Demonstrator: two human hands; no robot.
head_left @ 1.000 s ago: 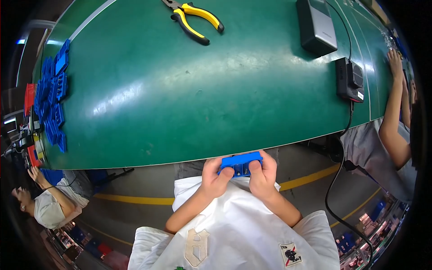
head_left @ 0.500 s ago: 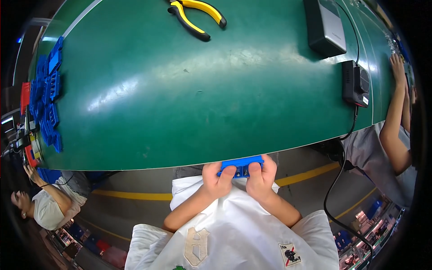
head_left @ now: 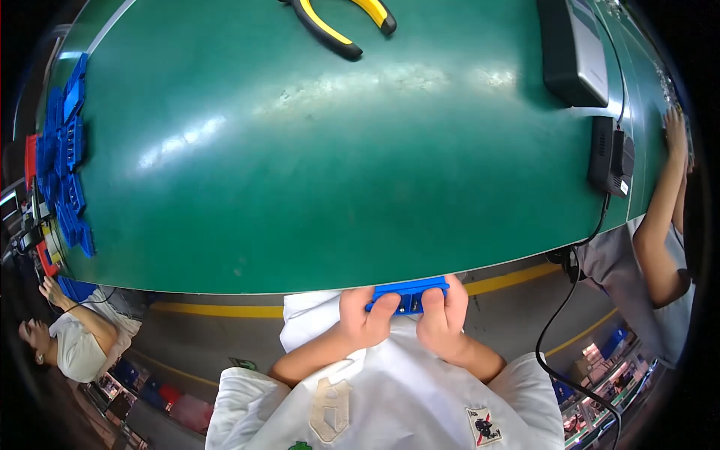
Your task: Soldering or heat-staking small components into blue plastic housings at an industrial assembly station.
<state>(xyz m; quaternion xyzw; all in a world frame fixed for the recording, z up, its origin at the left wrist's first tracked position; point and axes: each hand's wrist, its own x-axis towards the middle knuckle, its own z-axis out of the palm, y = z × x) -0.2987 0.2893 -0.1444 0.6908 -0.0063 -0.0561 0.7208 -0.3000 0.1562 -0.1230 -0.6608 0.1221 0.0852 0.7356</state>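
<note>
Between my two hands is a small blue plastic part (head_left: 411, 286), held at the table's near edge in front of my body. My left hand (head_left: 366, 316) grips its left end, thumb on the near side. At its right end my right hand (head_left: 444, 315) is closed in the same way. Small dark recesses with shiny spots show on the part between my thumbs; its underside is hidden by my fingers.
Yellow-and-black pliers (head_left: 337, 26) lie at the green table's (head_left: 322, 187) far side. Similar blue parts (head_left: 66, 157) are heaped at the left. A black-and-silver box (head_left: 574, 56) and a corded black device (head_left: 611, 156) stand right. Co-workers sit at both sides.
The view has shifted slightly, so the table edge and my hands appear lower and the pliers higher. Both hands still hold the blue part.
</note>
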